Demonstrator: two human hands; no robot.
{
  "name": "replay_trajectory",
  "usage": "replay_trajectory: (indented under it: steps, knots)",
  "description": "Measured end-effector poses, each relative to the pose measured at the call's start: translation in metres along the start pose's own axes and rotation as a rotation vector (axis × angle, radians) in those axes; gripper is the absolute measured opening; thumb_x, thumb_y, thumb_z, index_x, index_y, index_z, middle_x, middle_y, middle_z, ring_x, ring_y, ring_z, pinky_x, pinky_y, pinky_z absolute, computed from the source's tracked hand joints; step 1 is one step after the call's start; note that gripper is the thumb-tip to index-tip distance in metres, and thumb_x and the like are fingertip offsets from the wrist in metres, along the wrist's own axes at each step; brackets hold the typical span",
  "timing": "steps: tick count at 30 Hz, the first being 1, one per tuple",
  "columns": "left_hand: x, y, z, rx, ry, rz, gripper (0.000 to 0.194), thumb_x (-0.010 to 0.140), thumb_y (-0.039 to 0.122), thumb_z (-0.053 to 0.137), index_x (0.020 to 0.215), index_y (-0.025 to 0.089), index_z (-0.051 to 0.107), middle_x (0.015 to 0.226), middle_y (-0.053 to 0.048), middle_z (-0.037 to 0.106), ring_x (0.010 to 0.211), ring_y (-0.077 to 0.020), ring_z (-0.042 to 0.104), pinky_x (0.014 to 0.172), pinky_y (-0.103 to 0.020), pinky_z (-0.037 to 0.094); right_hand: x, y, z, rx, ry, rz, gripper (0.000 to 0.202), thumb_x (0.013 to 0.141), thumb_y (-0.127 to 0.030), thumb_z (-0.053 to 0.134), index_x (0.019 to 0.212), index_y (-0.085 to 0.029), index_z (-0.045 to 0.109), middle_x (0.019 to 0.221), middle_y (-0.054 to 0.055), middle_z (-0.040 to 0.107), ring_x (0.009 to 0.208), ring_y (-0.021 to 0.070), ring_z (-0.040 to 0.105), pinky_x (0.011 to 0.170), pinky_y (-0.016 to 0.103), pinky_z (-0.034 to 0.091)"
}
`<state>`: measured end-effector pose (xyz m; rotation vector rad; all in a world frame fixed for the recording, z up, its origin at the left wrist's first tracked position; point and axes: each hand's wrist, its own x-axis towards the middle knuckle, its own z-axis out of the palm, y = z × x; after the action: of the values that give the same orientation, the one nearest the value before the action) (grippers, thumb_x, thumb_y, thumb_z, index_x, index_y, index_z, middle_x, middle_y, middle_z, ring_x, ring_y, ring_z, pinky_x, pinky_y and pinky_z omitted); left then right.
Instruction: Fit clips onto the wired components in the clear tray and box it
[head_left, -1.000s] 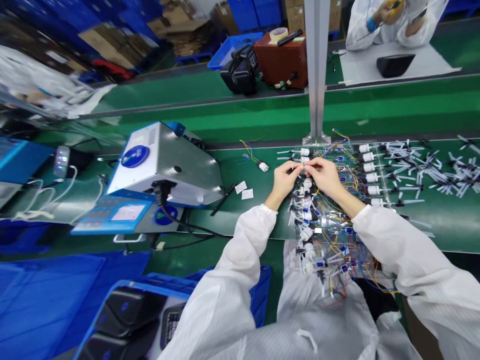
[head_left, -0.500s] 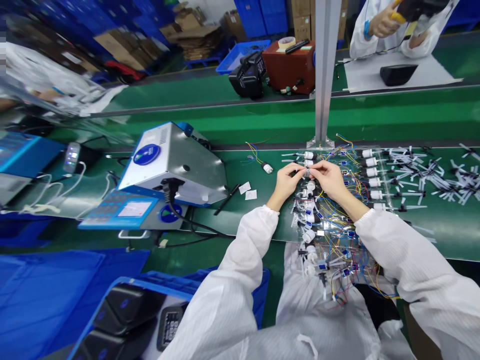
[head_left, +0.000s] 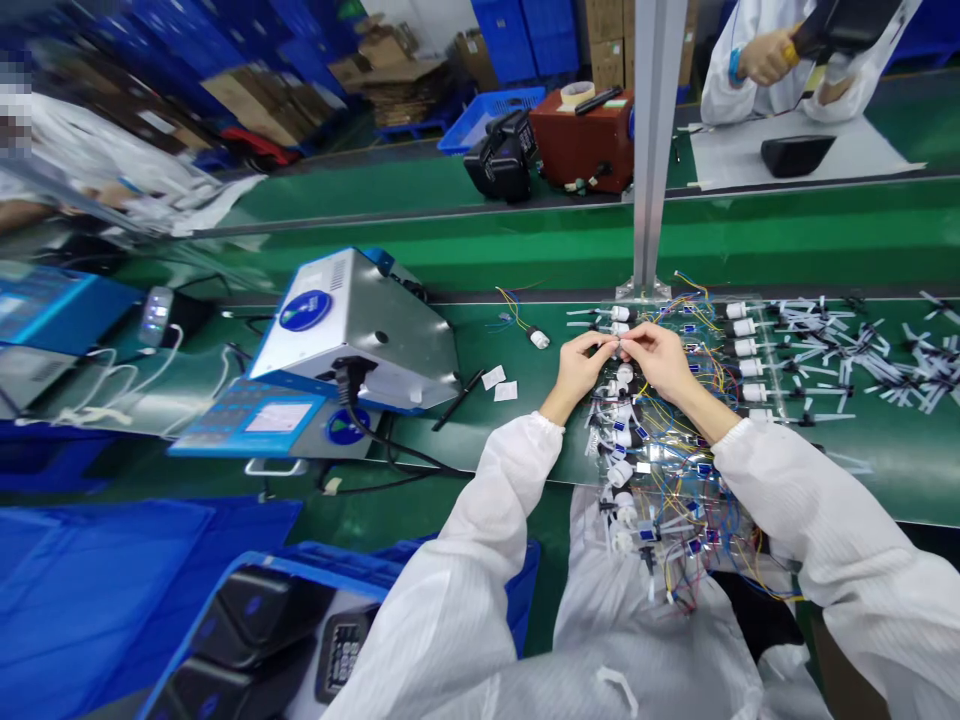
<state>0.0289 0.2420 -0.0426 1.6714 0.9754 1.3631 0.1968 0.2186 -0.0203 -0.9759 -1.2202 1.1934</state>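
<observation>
My left hand and my right hand meet at the far left side of a clear plastic tray. Thumbs and fingertips of both pinch a small whitish part, mostly hidden between them. Rows of white cylinders with black ends line the tray, looking like small motors or pumps. Thin yellow, blue and red wires tangle across its middle, among small blue pieces. The tray's near end overhangs the bench edge above my lap. A single wired white cylinder lies left of my left hand.
A metal-cased machine with a black cable stands left on the green bench. Nearby lie a black pen and two white slips. Black-and-white tube pieces are scattered right. A metal post rises behind. A co-worker's hand holds a dark device.
Both my hands stay together at the same place, with only slight finger movement. The view has shifted a little. Across the bench, the co-worker has tilted the dark device.
</observation>
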Motion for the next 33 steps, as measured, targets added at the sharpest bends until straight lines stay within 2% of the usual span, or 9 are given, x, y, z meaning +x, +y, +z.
replay_trajectory:
  steps: [2,4,7,11,17,20,25,30,33]
  knots:
    - [0.001,-0.002,-0.005,-0.095,0.126,-0.023,0.033,0.087,0.05,0.077,0.094,0.017,0.079,0.093,-0.007,0.076,0.09,-0.0191,0.071,0.089,-0.033,0.054,-0.001,-0.005,0.001,-0.055,-0.006,-0.03,0.019,0.084,-0.037,0.073,0.091,-0.02,0.07,0.077,0.001,0.071,0.071,0.017,0.068,0.072,0.031,0.056]
    - [0.004,-0.004,-0.014,-0.234,0.408,-0.078,0.035,0.089,0.052,0.073,0.097,0.018,0.074,0.092,-0.005,0.073,0.087,-0.0163,0.07,0.085,-0.03,0.054,-0.002,-0.014,0.0,-0.208,0.027,-0.096,0.015,0.087,-0.033,0.068,0.094,-0.02,0.07,0.085,0.003,0.073,0.077,0.0178,0.069,0.075,0.031,0.056]
    - [0.007,-0.007,-0.029,-0.448,0.672,-0.288,0.033,0.085,0.042,0.078,0.106,0.02,0.065,0.1,-0.004,0.07,0.088,-0.0134,0.069,0.077,-0.025,0.051,-0.004,-0.034,-0.004,-0.587,-0.059,-0.196,0.011,0.089,-0.023,0.063,0.091,-0.019,0.073,0.09,0.004,0.075,0.081,0.0183,0.069,0.081,0.031,0.053]
    - [0.011,-0.01,-0.029,-0.501,0.428,-0.485,0.055,0.074,0.033,0.088,0.121,0.019,0.062,0.117,-0.009,0.071,0.1,-0.0176,0.071,0.076,-0.024,0.05,-0.004,-0.068,-0.012,-0.992,-0.311,-0.302,0.015,0.09,-0.017,0.063,0.08,-0.018,0.074,0.089,0.008,0.075,0.09,0.0216,0.067,0.094,0.035,0.049]
    - [0.029,0.002,-0.01,-0.16,0.151,-0.328,0.033,0.073,0.038,0.086,0.09,0.011,0.075,0.084,-0.007,0.073,0.081,-0.0158,0.066,0.071,-0.024,0.049,0.002,-0.114,-0.037,-0.902,-0.047,-0.279,0.014,0.089,-0.021,0.064,0.086,-0.019,0.077,0.094,0.006,0.077,0.088,0.0206,0.069,0.088,0.033,0.051]
    - [0.046,0.037,-0.013,-0.218,0.249,-0.127,0.034,0.079,0.044,0.084,0.088,0.014,0.072,0.088,-0.005,0.073,0.085,-0.0155,0.068,0.079,-0.026,0.054,0.004,-0.125,-0.059,-0.803,0.113,-0.256,0.014,0.088,-0.022,0.063,0.089,-0.019,0.076,0.091,0.005,0.078,0.084,0.0203,0.07,0.086,0.034,0.054]
    - [0.077,0.131,-0.026,-0.506,0.356,0.159,0.034,0.092,0.053,0.073,0.101,0.023,0.06,0.09,0.001,0.069,0.079,-0.0118,0.071,0.08,-0.028,0.061,0.013,-0.122,-0.081,-0.678,0.242,-0.276,0.025,0.083,-0.018,0.06,0.104,-0.017,0.074,0.102,0.008,0.077,0.096,0.0228,0.071,0.091,0.038,0.058]
    - [0.088,0.207,-0.021,-0.504,0.282,0.342,0.031,0.096,0.052,0.07,0.103,0.024,0.06,0.09,0.001,0.067,0.078,-0.0107,0.071,0.083,-0.028,0.062,0.024,-0.097,-0.061,-0.676,0.008,-0.289,0.085,0.066,-0.024,0.086,0.146,-0.019,0.057,0.149,0.016,0.059,0.131,0.0302,0.061,0.106,0.043,0.054]
    - [0.085,0.235,-0.02,-0.451,0.319,0.422,0.033,0.099,0.057,0.064,0.107,0.026,0.06,0.096,0.0,0.067,0.084,-0.0121,0.072,0.085,-0.029,0.062,0.03,-0.078,-0.043,-0.605,-0.205,-0.156,0.058,0.07,-0.034,0.088,0.123,-0.017,0.071,0.127,0.014,0.073,0.116,0.0277,0.07,0.104,0.041,0.055]
